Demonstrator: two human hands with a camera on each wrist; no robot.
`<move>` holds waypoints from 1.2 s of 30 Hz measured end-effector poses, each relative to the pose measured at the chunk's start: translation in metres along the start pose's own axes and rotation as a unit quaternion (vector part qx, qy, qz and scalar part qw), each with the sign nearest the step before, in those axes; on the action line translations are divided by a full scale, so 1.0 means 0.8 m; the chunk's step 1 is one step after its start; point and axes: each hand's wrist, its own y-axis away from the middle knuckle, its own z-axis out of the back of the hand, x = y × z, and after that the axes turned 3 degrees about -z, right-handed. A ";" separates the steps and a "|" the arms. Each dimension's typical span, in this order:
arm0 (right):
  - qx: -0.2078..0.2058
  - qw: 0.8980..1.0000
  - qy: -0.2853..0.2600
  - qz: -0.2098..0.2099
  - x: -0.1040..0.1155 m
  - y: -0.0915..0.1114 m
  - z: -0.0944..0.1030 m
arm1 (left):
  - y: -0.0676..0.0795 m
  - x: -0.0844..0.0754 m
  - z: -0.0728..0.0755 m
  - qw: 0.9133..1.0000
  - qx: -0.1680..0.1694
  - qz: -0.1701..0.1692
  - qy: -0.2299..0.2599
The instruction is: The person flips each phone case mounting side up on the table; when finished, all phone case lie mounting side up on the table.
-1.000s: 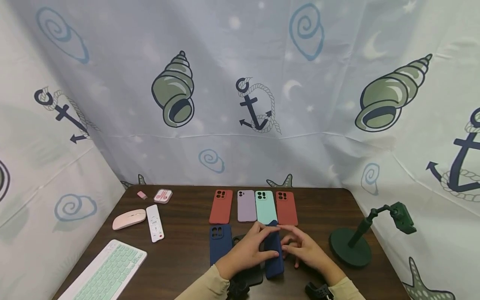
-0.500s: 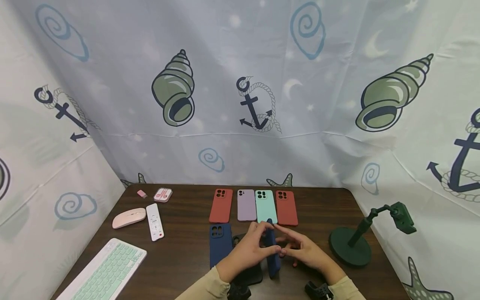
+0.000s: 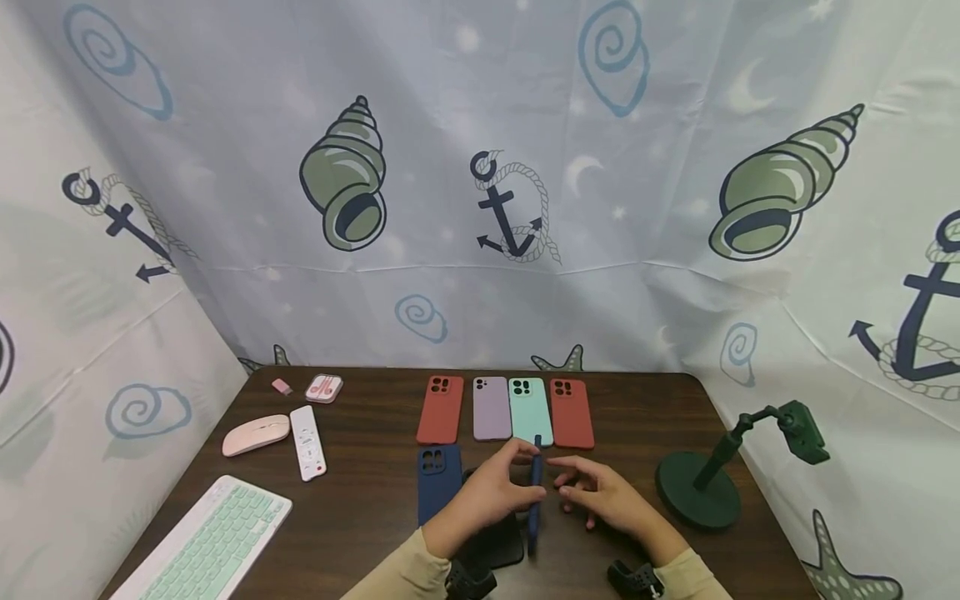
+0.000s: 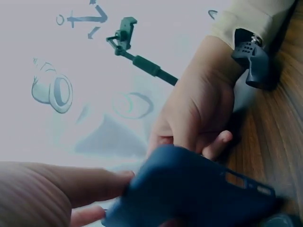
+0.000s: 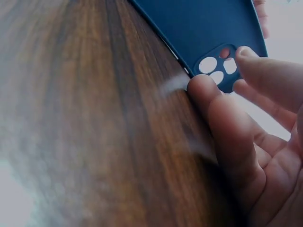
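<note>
A dark blue phone case [image 3: 534,512] stands on its long side, turned edge-on to the head camera. My left hand [image 3: 483,500] grips it between thumb and fingers. In the right wrist view the inside of the case [image 5: 208,23] shows, with its camera holes near my right fingers. My right hand [image 3: 611,498] is just right of the case, fingers loosely bent, with a small gap in the head view. Left of the held case lies a black phone case [image 3: 495,546], partly under my left wrist. Another blue phone case [image 3: 437,487] lies flat farther left.
Behind the hands lie a red case [image 3: 441,410], a purple case [image 3: 491,410], a mint case [image 3: 529,412] and another red case [image 3: 572,414]. A keyboard [image 3: 213,542], mouse [image 3: 257,436] and white remote [image 3: 307,443] are at left. A green stand [image 3: 699,492] is at right.
The blue case has turned from showing its broad face to edge-on, and shifted slightly left with my left hand. My right hand has come away from it a little.
</note>
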 end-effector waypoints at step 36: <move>-0.171 0.982 -0.003 -0.078 -0.002 0.005 0.010 | -0.016 0.054 -0.009 0.910 -0.038 -0.095 -0.402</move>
